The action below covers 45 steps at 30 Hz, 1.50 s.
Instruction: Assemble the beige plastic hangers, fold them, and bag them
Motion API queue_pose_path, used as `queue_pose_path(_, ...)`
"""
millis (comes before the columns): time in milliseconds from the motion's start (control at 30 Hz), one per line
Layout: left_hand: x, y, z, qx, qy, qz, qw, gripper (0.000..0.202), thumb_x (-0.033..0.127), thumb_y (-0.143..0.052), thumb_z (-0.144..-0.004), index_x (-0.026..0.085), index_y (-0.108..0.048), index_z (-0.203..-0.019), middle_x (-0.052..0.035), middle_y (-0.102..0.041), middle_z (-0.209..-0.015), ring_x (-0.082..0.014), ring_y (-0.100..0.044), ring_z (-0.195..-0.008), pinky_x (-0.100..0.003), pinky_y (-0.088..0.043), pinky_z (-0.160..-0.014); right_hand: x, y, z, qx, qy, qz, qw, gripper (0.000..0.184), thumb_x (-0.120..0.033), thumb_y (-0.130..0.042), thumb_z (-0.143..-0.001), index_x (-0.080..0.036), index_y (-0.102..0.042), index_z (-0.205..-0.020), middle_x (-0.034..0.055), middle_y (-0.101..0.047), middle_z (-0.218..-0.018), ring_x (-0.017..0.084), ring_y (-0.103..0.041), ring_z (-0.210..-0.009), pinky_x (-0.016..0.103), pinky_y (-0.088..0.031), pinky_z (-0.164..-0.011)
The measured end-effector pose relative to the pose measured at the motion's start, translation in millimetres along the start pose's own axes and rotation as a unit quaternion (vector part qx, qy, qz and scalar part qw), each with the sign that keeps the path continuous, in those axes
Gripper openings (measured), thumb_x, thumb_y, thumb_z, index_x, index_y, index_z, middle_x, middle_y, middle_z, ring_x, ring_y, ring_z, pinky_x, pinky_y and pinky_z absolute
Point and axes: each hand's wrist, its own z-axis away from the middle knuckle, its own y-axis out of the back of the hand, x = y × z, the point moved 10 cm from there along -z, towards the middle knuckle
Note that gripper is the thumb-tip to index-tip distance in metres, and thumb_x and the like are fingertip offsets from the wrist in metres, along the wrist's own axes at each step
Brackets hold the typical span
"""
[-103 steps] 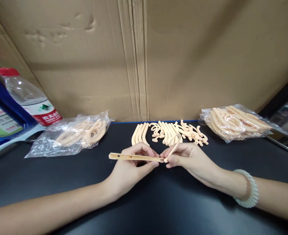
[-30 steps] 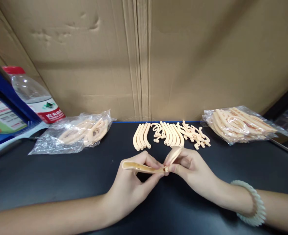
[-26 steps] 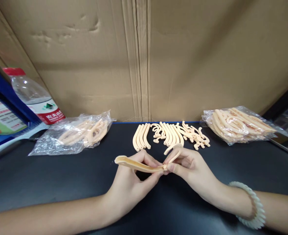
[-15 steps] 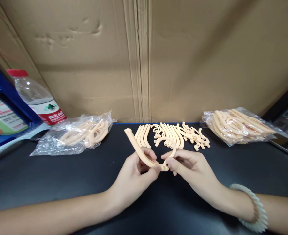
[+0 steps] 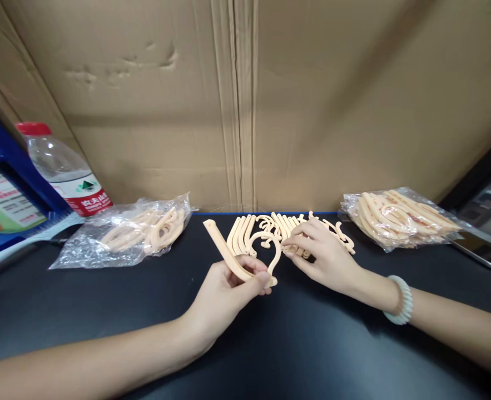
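A tan curved strip (image 5: 226, 253) is held above the worktop (image 5: 237, 355) by the left hand (image 5: 228, 283), with the grip closed between thumb and fingers at its near end; the free end is pointed far left. A hook (image 5: 277, 250) is met by the strip at the thumb — whether the two are fastened cannot be told. The right hand (image 5: 328, 255) is placed over the right row of strips (image 5: 281, 223), fingers partly curled; whether anything is gripped cannot be told. Another row of strips (image 5: 241, 233) is laid to the left, with small hooks (image 5: 266, 223) between the rows. Loose pieces (image 5: 345, 239) are partly hidden behind the right hand. Clear bags of similar parts are noted at far left (image 5: 145, 233) and far right (image 5: 399, 216).
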Motion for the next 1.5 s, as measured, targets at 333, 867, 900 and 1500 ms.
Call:
queue_pose_path(333,-4,3.9,-1,0.006,-0.012,0.028,1.000,0.016,0.029,-0.075,-0.076,0.014,-0.071,-0.080,-0.0025,-0.069,-0.072,-0.0136,-0.062,-0.071,-0.023,-0.050,-0.069,1,-27,-6,-0.068,0.040,0.099,0.992,0.014,-0.016,-0.050,-0.093,-0.016,-0.062,-0.100,0.0129,-0.057,-0.101,0.026,-0.050,-0.093,0.041,-0.046,-0.079)
queue_pose_path(867,-11,9.0,-3,0.015,0.020,0.060,0.998,0.020,0.025,-0.085,-0.066,0.016,-0.071,-0.078,0.0005,-0.068,-0.072,-0.0103,-0.059,-0.071,-0.021,-0.044,-0.071,46,20,2,0.120,-0.232,-0.281,0.924,0.019,-0.038,-0.054,-0.094,-0.022,-0.062,-0.102,-0.0043,-0.052,-0.057,0.012,-0.047,-0.049,0.025,-0.038,-0.048)
queue_pose_path(900,-10,9.6,-3,0.018,0.022,0.064,0.998,0.020,0.024,-0.085,-0.065,0.016,-0.071,-0.077,0.0008,-0.068,-0.071,-0.0100,-0.058,-0.070,-0.021,-0.044,-0.070,46,23,4,0.133,-0.246,-0.322,0.905,0.020,-0.039,-0.055,-0.094,-0.022,-0.060,-0.104,-0.0045,-0.054,-0.057,0.012,-0.050,-0.049,0.024,-0.039,-0.047)
queue_pose_path(1500,-4,2.7,-8,-0.031,0.013,0.129,0.991,0.016,0.017,-0.084,-0.065,0.016,-0.073,-0.075,-0.0006,-0.068,-0.077,-0.0130,-0.063,-0.075,-0.024,-0.049,-0.076,24,-37,33,0.067,-0.376,-0.607,0.697,0.027,-0.037,-0.077,-0.075,-0.021,-0.059,-0.088,0.0029,-0.062,-0.091,0.022,-0.065,-0.098,0.034,-0.055,-0.082)
